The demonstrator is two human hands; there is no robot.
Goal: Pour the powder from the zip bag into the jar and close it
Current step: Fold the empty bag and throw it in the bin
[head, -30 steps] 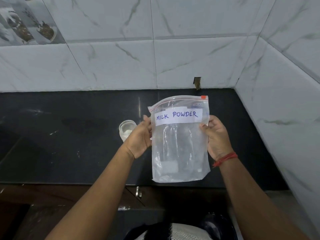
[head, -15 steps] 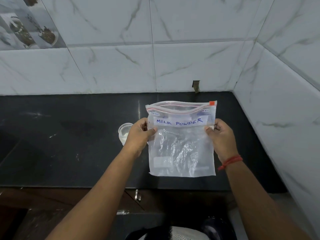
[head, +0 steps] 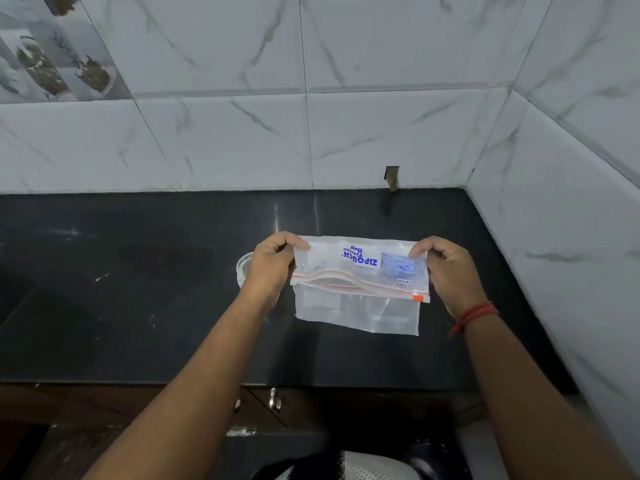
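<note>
I hold a clear zip bag (head: 358, 308) above the black counter, folded over so its red zip strip faces me and blue printed lettering shows upside down. My left hand (head: 272, 268) pinches the bag's left edge and my right hand (head: 446, 271) pinches its right edge. The bag looks almost empty and see-through. A small clear jar (head: 242, 266) with white powder stands on the counter just left of my left hand, mostly hidden behind it.
The black stone counter (head: 138, 289) runs to white marble-tiled walls at the back and on the right (head: 571, 237). Wooden cabinet doors with metal handles (head: 275, 400) sit below the counter's front edge.
The bag's top has tipped forward and down towards me, hiding the "MILK POWDER" label and showing the printed back. Both hands moved a little further away over the counter.
</note>
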